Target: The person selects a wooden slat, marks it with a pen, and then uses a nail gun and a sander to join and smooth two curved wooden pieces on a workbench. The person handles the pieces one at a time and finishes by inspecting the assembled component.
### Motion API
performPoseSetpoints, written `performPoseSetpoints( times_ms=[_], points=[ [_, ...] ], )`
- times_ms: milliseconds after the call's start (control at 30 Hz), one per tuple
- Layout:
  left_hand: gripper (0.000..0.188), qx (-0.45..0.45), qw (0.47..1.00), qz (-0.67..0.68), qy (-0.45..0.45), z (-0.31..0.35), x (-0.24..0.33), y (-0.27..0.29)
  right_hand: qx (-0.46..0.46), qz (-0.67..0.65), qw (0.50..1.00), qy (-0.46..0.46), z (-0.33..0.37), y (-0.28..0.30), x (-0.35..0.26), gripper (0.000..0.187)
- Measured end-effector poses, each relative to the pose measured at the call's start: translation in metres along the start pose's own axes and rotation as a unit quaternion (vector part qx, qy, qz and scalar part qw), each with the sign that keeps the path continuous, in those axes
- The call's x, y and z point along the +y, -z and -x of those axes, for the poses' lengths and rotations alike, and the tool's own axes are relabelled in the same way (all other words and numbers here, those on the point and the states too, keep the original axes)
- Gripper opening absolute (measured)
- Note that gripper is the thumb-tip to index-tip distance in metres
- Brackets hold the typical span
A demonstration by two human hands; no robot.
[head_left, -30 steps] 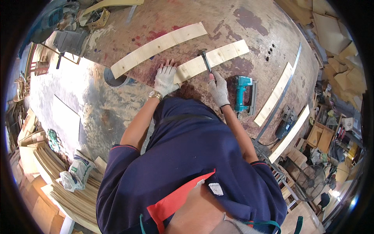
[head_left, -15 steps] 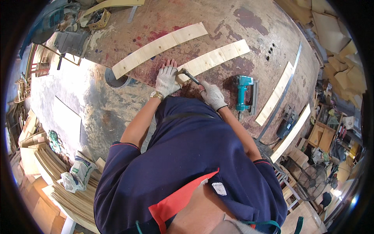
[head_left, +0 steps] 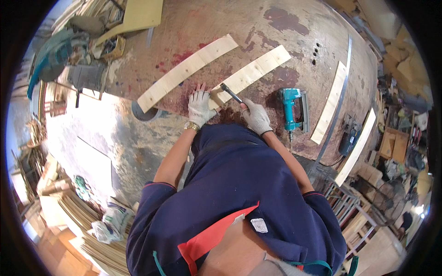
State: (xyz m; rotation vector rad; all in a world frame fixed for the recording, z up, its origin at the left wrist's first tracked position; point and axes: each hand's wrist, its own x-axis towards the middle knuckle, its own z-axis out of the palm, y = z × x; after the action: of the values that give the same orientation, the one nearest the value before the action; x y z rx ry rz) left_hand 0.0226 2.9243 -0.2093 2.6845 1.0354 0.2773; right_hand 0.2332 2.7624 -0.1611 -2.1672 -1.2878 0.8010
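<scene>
In my right hand, gloved and closed, is the handle of a hammer. Its dark head lies over the near end of a curved pale wood strip; whether it touches the wood I cannot tell. My left hand, also gloved, lies beside that same end with fingers stretched out and the thumb close to the strip's edge. Beyond it rests a second curved wood strip. To the right of my right hand, a teal nail gun lies on the worn worktable.
Farther right are a narrow wood strip, a long metal ruler, a dark power tool and another pale board. A saw stands at the far left. Stacked wood sheets and a white bag sit lower left.
The hammer head has shifted from the tip of the strip's near end to a little farther up along it. My left hand stays beside that end. The whole view has tilted slightly.
</scene>
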Motion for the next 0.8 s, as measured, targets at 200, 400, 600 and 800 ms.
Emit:
performPoseSetpoints(
  times_ms=[200,400,600,800],
  points=[
    [0.079,-0.076,0.995,-0.017,0.064,-0.012,-0.017,0.028,0.112,-0.029,0.991,-0.065,0.035,0.026,0.028,0.028],
    [0.064,0.065,0.992,-0.087,0.062,-0.067,-0.111,0.080,0.171,0.066,0.981,-0.063,0.081,0.028,0.052,0.028],
    [0.078,0.203,0.949,-0.239,-0.006,-0.113,-0.190,0.116,0.413,0.079,0.884,-0.205,0.089,0.078,0.126,0.033],
    [0.099,-0.057,0.989,-0.135,0.003,-0.089,-0.147,0.058,0.360,0.274,0.789,-0.416,0.116,0.123,0.235,0.072]
  ],
)
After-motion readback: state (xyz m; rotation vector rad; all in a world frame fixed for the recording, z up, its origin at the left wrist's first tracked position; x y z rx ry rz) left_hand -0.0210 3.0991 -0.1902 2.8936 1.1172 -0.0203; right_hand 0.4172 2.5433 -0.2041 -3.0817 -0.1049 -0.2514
